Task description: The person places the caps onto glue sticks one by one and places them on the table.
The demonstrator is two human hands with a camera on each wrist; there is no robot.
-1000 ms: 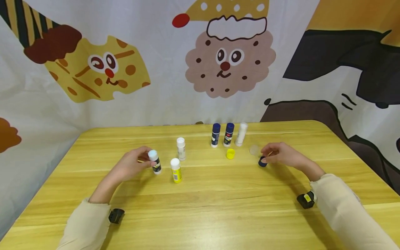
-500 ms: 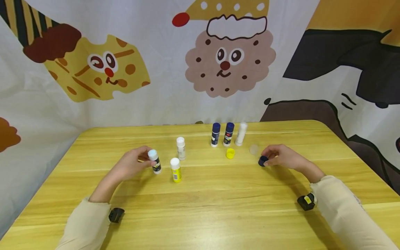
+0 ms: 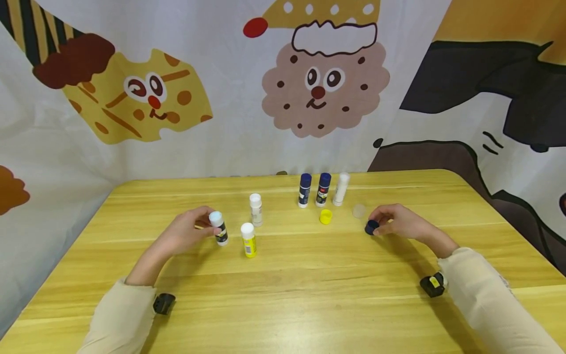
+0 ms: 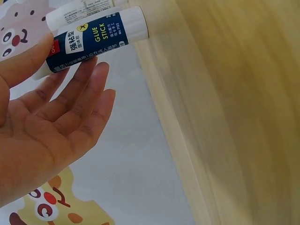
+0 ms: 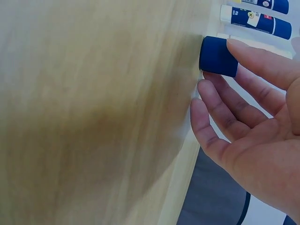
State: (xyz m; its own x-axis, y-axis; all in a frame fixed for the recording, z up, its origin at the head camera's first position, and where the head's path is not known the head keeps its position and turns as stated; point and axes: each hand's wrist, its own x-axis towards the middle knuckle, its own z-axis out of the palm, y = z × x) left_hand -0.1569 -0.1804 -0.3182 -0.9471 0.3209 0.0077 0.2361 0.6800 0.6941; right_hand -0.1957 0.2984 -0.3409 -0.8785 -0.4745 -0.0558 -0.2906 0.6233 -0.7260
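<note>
My left hand (image 3: 187, 231) holds an uncapped glue stick (image 3: 220, 229) between thumb and fingers; it stands upright on the table. Its dark blue label, reading GLUE STICK, faces the left wrist view, where the thumb lies against one end of the tube (image 4: 96, 37). On the right, my right hand (image 3: 400, 221) pinches a dark blue cap (image 3: 371, 227) at the table surface. In the right wrist view the thumb touches the cap (image 5: 218, 56), and the lower fingers are loosely bent below it. Right of the left hand stand a white glue stick (image 3: 256, 210) and a yellow one with a white top (image 3: 249, 241).
At the back of the wooden table (image 3: 283, 305) stand two blue-capped glue sticks (image 3: 304, 190) (image 3: 323, 190) and a white one (image 3: 341, 189). A yellow cap (image 3: 325, 217) and a translucent round cap (image 3: 359, 211) lie before them. A printed cloth (image 3: 230, 98) hangs behind.
The right hand's fingers have shifted slightly on the blue cap, showing more of it. The left hand and the glue stick stay in place.
</note>
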